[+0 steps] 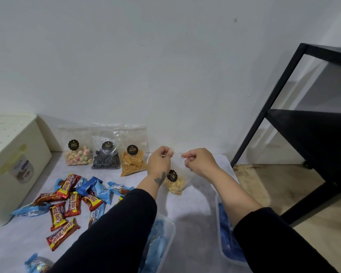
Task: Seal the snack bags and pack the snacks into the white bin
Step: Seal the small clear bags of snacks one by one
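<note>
left hand (159, 162): pinched top edge of clear snack bag (175, 180)
right hand (199, 161): pinched same edge, bag lifted

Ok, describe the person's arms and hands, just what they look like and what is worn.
Both arms wear dark, near-black long sleeves, pushed up so the forearms are bare. The left hand and right hand are bare, with no gloves. A dark tattoo marks the left wrist. No rings or watch show.

Clear snack bag (175, 180) of pale puffs hangs upright.
</note>
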